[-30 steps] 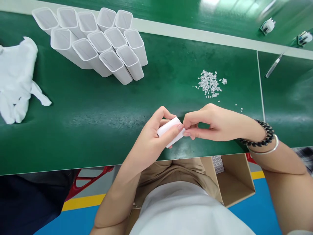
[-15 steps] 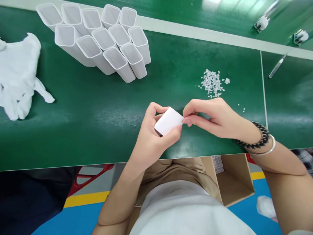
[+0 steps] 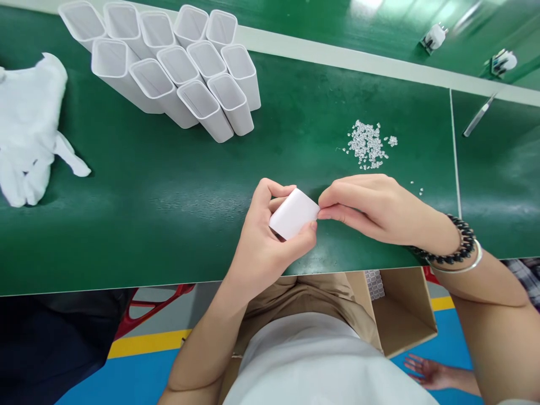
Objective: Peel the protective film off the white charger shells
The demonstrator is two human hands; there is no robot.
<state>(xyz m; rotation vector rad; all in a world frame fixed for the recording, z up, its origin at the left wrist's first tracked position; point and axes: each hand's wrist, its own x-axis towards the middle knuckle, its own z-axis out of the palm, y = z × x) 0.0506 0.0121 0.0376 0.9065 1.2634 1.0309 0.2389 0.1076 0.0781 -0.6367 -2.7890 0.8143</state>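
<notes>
My left hand [image 3: 276, 233] is closed around a white plastic casing [image 3: 294, 215], a box shape with rounded edges, held tilted above the green table. Thumb and fingers grip it on opposite sides. At the casing's right corner, my right hand [image 3: 371, 209] has thumb and forefinger pinched together, touching the edge. Whatever lies between those fingertips is too small or hidden to make out. Beyond the right hand, a loose pile of small clear pieces [image 3: 368, 144] lies on the table, with a few strays nearby.
Several white open-ended tubes [image 3: 202, 101] stand grouped at upper left. White gloves [image 3: 29, 129] lie at far left. Tweezers [image 3: 478, 116] rest at right, near two white plugs [image 3: 434, 37]. Below the table edge sits a cardboard box [image 3: 407, 309]; another person's hand [image 3: 430, 372] shows at lower right.
Both my hands and the casing have shifted slightly to the right and down, and the right hand has turned a little. Another person's bare hand has come into view at lower right.
</notes>
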